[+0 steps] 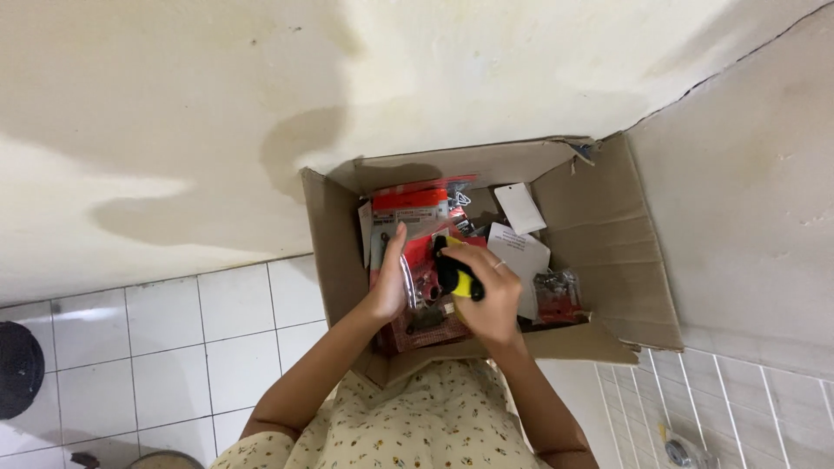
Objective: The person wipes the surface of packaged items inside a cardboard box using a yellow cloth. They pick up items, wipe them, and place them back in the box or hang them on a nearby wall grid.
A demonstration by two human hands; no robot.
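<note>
Cardboard box (608,260), flaps open, stands on a white tiled floor (174,347) against a stained cream wall (261,113). It holds a loose jumble of small packets: red-and-clear plastic packets (417,204) toward the left, white paper cards (519,208) toward the back and middle, and a small clear bag with red and grey contents (556,295) toward the right.

A black-and-yellow tool (459,274), short and stubby with a rounded black body and a yellow band, sits over the middle of the box, above the packets. What kind of tool it is cannot be told.

The right hand (491,295) reaches in from below, knuckles up, fingers curled closed around the tool; a ring shows on one finger. The left hand (393,278) is held edge-on just left of it, fingers straight and together, resting against a clear packet with metal parts (417,287), with the thumb hidden behind; whether it grips this packet cannot be told. Both forearms rise from the lower frame edge, over a pale yellow floral garment (417,417).
</note>
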